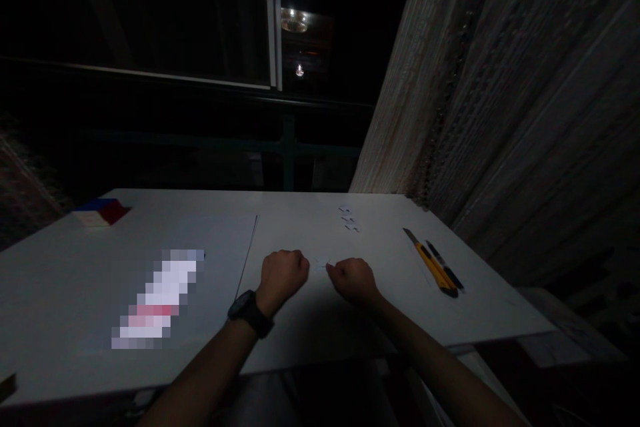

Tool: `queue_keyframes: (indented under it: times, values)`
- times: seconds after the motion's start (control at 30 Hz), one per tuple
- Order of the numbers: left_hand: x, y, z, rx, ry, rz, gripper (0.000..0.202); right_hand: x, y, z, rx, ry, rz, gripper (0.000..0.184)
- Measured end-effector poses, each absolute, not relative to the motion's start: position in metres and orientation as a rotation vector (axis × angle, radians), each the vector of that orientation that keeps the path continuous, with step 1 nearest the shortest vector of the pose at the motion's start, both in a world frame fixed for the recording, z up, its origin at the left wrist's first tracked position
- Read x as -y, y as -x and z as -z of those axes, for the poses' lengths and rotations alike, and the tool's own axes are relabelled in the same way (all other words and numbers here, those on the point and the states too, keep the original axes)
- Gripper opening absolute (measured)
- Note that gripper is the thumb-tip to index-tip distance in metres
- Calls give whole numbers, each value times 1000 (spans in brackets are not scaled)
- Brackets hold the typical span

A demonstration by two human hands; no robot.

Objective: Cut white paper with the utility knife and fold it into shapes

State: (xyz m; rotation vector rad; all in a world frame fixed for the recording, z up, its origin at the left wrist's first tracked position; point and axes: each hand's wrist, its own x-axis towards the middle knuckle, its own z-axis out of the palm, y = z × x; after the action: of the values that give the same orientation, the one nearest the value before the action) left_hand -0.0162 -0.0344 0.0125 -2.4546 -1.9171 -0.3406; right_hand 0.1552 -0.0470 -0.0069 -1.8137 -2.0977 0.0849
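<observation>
Both hands are closed above the white table (300, 213), knuckles up, a short way apart. My left hand (285, 275), with a black watch (251, 313) on its wrist, is curled into a fist; anything inside its fingers is hidden. My right hand (354, 280) is also curled, its thumb tip pointing at the left hand. In the gap between them is a small pale scrap (320, 265), dim and hard to make out, near the right thumb tip. Beyond the hands, several small white pieces with dark marks (349, 219) lie in a short row.
To the right lie a yellow box cutter (434, 267) with its blade out and a black pen (444, 265). White paper sheets (225, 247) with a pixelated patch (160, 293) lie left. A coloured cube (101, 212) sits far left. A curtain (400, 93) hangs by the right edge.
</observation>
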Motion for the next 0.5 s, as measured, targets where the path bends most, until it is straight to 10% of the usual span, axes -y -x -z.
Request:
queue_keyframes:
  times: [0.5]
  values:
    - [36, 14, -16, 1950, 2392, 351, 42, 42, -153, 4, 1982, 1974, -178, 45]
